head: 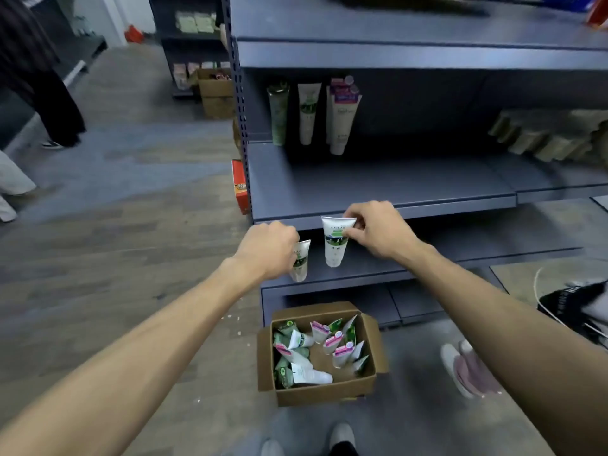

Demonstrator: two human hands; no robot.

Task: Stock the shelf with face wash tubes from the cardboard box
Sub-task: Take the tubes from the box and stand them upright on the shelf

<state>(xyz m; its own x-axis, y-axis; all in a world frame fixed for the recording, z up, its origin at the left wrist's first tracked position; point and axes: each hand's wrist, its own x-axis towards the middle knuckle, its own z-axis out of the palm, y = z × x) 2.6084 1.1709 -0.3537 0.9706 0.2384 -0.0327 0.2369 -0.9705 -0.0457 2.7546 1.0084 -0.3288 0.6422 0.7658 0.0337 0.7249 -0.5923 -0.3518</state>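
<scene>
Holding one face wash tube in each of my hands, I have both raised in front of the shelf [378,179], above the cardboard box [324,391] on the floor below them. My left hand [268,250] is curled round the upper half of a white tube [300,263], and my right hand [378,230] pinches the crimped top of a second white tube [335,241] between thumb and fingertips. Both tubes hang upright, long axis vertical, cap ends pointing down and flat crimped ends up. Beyond my hands, at the back of the shelf, a few tubes [309,113] already stand the same way, caps down. I judge the job is at an early stage: only that short row is placed, most of the shelf board to the right of it is bare, and the box under my hands holds many tubes lying jumbled at all angles.
</scene>
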